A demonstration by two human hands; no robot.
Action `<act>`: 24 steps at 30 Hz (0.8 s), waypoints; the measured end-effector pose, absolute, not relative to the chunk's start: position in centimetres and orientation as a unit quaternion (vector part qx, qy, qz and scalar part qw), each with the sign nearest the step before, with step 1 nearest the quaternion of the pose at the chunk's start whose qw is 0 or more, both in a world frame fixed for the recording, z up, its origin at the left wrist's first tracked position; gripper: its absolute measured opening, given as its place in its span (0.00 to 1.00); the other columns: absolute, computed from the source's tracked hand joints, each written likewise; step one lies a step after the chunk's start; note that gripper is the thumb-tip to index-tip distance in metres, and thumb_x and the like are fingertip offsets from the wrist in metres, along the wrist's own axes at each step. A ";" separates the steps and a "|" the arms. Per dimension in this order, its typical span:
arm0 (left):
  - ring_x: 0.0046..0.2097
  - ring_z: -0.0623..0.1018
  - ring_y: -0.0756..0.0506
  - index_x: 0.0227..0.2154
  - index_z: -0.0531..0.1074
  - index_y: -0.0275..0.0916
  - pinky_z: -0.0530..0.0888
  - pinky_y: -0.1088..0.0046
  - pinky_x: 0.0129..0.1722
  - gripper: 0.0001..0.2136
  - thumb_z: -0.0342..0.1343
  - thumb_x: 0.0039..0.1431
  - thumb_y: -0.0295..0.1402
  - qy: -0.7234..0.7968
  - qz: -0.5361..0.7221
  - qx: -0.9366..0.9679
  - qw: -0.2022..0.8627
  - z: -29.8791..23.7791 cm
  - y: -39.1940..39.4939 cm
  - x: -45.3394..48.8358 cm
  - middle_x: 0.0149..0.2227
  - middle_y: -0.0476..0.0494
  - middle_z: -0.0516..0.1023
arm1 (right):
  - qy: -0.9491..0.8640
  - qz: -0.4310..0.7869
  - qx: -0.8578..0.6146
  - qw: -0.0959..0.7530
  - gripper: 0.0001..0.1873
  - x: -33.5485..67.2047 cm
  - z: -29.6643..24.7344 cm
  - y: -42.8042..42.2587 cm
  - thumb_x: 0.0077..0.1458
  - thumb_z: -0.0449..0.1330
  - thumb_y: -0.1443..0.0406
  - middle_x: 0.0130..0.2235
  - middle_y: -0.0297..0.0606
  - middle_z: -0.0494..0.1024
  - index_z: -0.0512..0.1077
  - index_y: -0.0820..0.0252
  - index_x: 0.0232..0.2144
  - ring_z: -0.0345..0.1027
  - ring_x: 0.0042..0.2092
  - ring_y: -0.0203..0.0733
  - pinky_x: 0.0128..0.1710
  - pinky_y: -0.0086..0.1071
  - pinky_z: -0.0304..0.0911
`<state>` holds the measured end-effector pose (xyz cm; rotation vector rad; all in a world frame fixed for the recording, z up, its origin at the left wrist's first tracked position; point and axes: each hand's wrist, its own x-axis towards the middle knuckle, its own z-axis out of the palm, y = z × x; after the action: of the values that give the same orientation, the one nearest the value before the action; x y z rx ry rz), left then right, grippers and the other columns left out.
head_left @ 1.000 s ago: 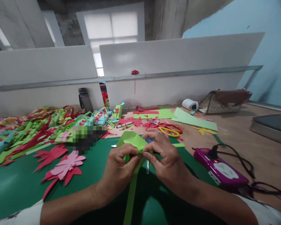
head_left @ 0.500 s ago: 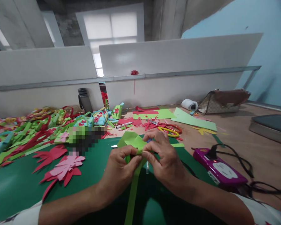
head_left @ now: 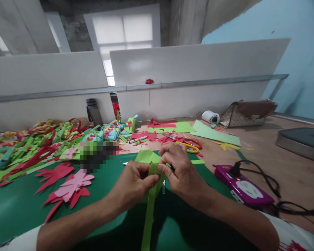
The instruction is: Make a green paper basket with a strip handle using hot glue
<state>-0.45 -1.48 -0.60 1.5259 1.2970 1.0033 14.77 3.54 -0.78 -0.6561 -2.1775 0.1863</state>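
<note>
Both hands meet over a green mat (head_left: 107, 205) at the centre. My left hand (head_left: 134, 179) is closed, its thumb and fingers pinching a folded piece of light green paper (head_left: 146, 156). My right hand (head_left: 179, 167) grips the same paper from the other side, thumb and forefinger at its folded edge. From between the hands a long light green strip (head_left: 149, 216) hangs toward me. Under my right hand a thin clear stick (head_left: 164, 186) pokes out, its upper part hidden by the fingers. A white pointed tip (head_left: 125, 164) shows just left of the paper.
Red and pink paper flower cut-outs (head_left: 74, 186) lie on the mat's left. Behind them is a heap of colourful paper pieces (head_left: 36, 146). Yellow-handled scissors (head_left: 189, 148) rest among scraps. A purple power strip (head_left: 243, 186) with black cables, a handbag (head_left: 251, 113) and a dark bottle (head_left: 93, 111) stand around.
The fold between my hands has turned more upright, with a green flap now standing between the thumbs. My left fingers have shifted slightly. The view has moved a little.
</note>
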 end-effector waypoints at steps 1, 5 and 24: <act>0.20 0.51 0.55 0.20 0.69 0.33 0.49 0.78 0.18 0.12 0.54 0.50 0.38 0.520 0.401 0.613 0.438 -0.5 -1.5 -0.5 0.17 0.55 0.54 | -0.867 0.072 -0.262 0.417 0.10 14.7 -0.7 3.6 0.55 0.54 0.73 0.39 0.40 0.68 0.61 0.60 0.23 0.62 0.45 0.47 0.48 0.50 0.51; 0.20 0.50 0.56 0.15 0.65 0.34 0.47 0.79 0.18 0.16 0.57 0.51 0.39 0.515 0.431 0.574 0.468 -0.2 -1.4 -0.8 0.16 0.56 0.52 | -0.863 0.070 -0.251 0.432 0.10 14.8 -0.7 3.8 0.57 0.53 0.73 0.42 0.41 0.69 0.63 0.60 0.24 0.62 0.47 0.47 0.50 0.51 0.50; 0.20 0.72 0.51 0.28 0.73 0.33 0.65 0.81 0.15 0.13 0.61 0.49 0.40 0.457 0.504 0.367 0.634 -1.4 -0.6 -3.2 0.21 0.46 0.74 | -0.886 -0.042 -0.394 0.243 0.05 19.7 2.2 6.2 0.57 0.56 0.66 0.33 0.37 0.76 0.71 0.59 0.31 0.70 0.35 0.40 0.36 0.32 0.62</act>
<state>-3.18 -0.57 -1.36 0.8384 1.0457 1.1532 19.70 6.23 2.23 -1.0761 -2.4199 -0.1134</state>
